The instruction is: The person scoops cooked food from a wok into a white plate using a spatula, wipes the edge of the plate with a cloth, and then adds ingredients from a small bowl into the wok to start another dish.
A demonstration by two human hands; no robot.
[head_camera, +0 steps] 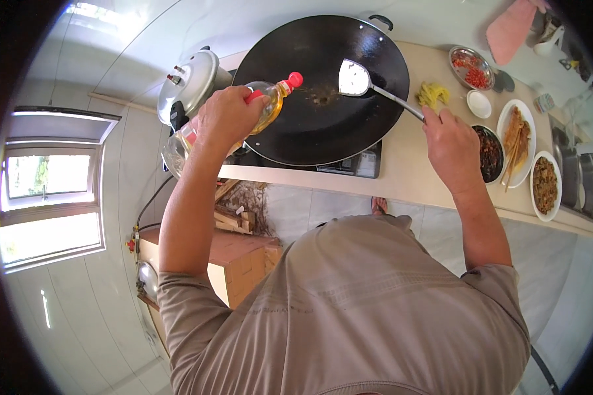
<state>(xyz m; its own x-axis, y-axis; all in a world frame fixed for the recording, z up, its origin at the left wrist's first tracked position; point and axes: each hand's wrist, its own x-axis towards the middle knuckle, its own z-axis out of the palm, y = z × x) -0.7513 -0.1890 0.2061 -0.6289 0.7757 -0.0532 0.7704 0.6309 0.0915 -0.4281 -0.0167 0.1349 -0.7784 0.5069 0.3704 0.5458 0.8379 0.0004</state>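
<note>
A large black wok stands on a cooktop, with a little brownish liquid at its middle. My left hand grips a clear plastic bottle of yellow oil by its red handle. The bottle is tilted, its red-capped neck over the left part of the wok; no stream of oil can be made out. In my right hand is the handle of a metal wok spatula, whose blade hangs over the wok's right half.
Left of the wok stands a pressure cooker. To the right are a yellow cloth, a metal bowl of chopped red peppers, a small white bowl, dishes of food and a sink.
</note>
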